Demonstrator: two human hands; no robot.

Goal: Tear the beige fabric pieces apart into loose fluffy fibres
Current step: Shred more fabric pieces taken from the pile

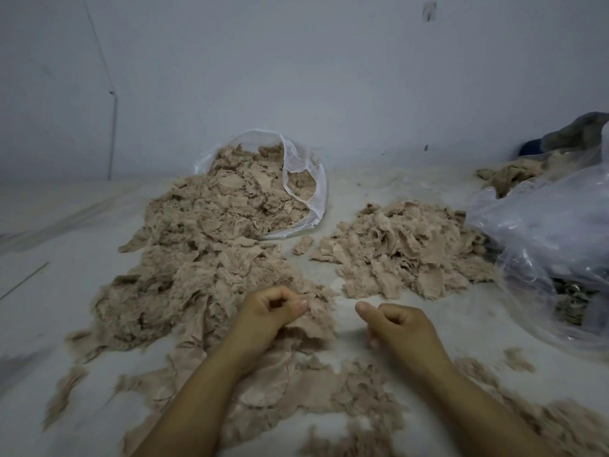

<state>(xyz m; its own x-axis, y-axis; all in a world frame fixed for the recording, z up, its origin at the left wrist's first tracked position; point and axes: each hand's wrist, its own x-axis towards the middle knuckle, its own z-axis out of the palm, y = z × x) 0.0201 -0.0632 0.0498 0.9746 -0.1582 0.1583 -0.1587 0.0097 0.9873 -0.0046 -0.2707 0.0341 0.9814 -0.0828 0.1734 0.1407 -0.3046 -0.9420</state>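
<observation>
A large heap of beige fabric pieces (211, 258) spills from a clear plastic bag (306, 179) toward me on the left. A smaller pile of beige pieces (405, 249) lies to the right of it. My left hand (273, 308) has its fingers curled and pinches the edge of a beige fabric piece (313, 321) at the near end of the big heap. My right hand (395, 324) hovers a short way to the right with fingers curled and thumb out; whether it holds a scrap is hidden. Torn scraps and fibres (296, 390) lie under my forearms.
A crumpled clear plastic bag (553, 245) sits at the right, with more beige fabric (514, 173) and dark cloth (580, 130) behind it. The pale wall (296, 77) stands close behind the heaps. A pale sheet (66, 252) covers the floor.
</observation>
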